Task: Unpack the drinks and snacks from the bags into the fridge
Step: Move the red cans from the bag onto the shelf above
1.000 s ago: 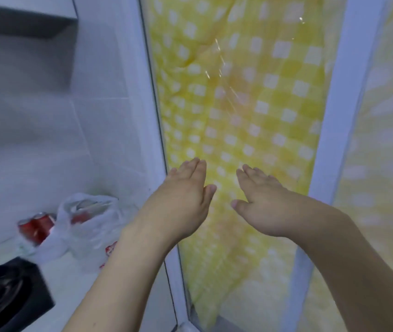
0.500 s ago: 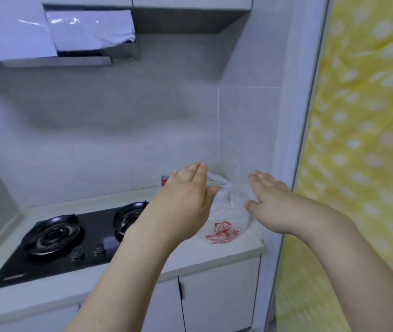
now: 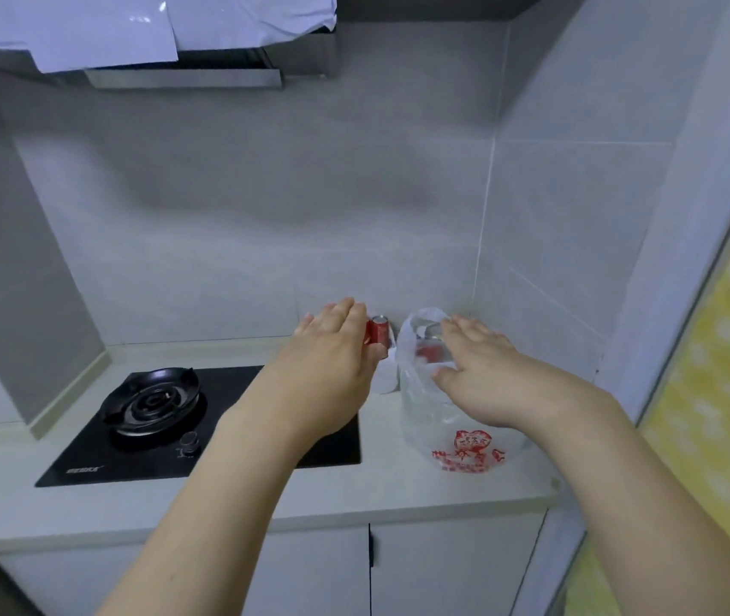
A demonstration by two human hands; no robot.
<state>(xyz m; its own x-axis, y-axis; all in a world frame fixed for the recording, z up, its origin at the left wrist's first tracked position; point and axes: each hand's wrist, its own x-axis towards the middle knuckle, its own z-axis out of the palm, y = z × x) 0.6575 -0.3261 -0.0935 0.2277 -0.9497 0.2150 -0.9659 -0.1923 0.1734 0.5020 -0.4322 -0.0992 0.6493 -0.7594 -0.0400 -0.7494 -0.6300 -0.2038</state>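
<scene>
A clear plastic bag (image 3: 434, 415) with a red print stands on the white counter (image 3: 421, 491) in the right corner. Something red shows faintly inside it. A red drink can (image 3: 379, 329) stands upright just left of the bag, against the tiled wall. My left hand (image 3: 332, 362) reaches forward with straight fingers, its fingertips in front of the can, holding nothing. My right hand (image 3: 476, 366) is stretched out flat over the bag's upper part, fingers straight, gripping nothing. No fridge is in view.
A black gas hob (image 3: 154, 406) with one visible burner lies left of the bag. A range hood (image 3: 185, 68) covered with white sheets hangs above. White cabinet doors (image 3: 443, 566) sit below the counter. A yellow checked curtain (image 3: 719, 393) hangs at the right.
The view has swung left from the yellow curtain to the counter. Both outstretched hands have come closer to the bag and the can, which are now in front of them.
</scene>
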